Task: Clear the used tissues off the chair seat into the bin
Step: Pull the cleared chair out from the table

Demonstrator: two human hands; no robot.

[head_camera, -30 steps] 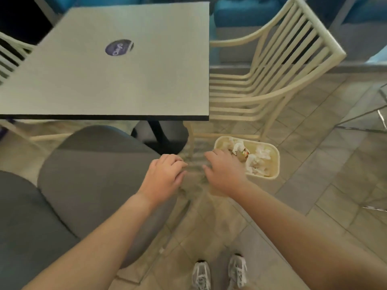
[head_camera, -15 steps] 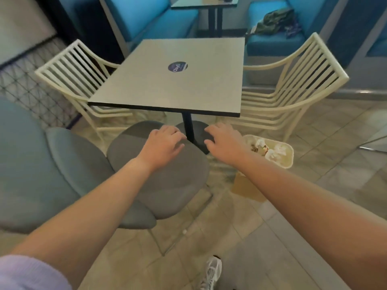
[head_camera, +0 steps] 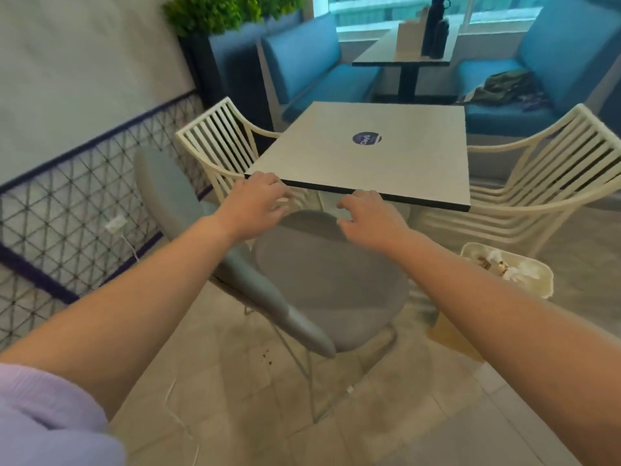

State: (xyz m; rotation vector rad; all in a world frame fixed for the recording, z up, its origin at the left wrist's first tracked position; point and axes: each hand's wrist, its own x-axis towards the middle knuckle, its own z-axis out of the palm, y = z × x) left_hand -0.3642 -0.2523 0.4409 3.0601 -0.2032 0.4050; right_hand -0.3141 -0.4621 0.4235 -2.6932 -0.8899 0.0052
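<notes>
Centre frame: left hand (head_camera: 256, 204) and right hand (head_camera: 369, 220), both with fingers loosely curled and holding nothing, over the grey chair seat (head_camera: 331, 280) beside the table (head_camera: 369, 153) edge. Right of frame: bin (head_camera: 534, 287) on the floor, containing crumpled tissues (head_camera: 505, 267).

This is a café or canteen seating area: a square table (head_camera: 376, 156) with a round logo sticker (head_camera: 367, 138) stands just beyond the left hand (head_camera: 255, 206), cream slatted armchairs (head_camera: 551, 176) flank it, and blue upholstered booth benches (head_camera: 322, 75) face a second table (head_camera: 400, 55) farther beyond.
</notes>
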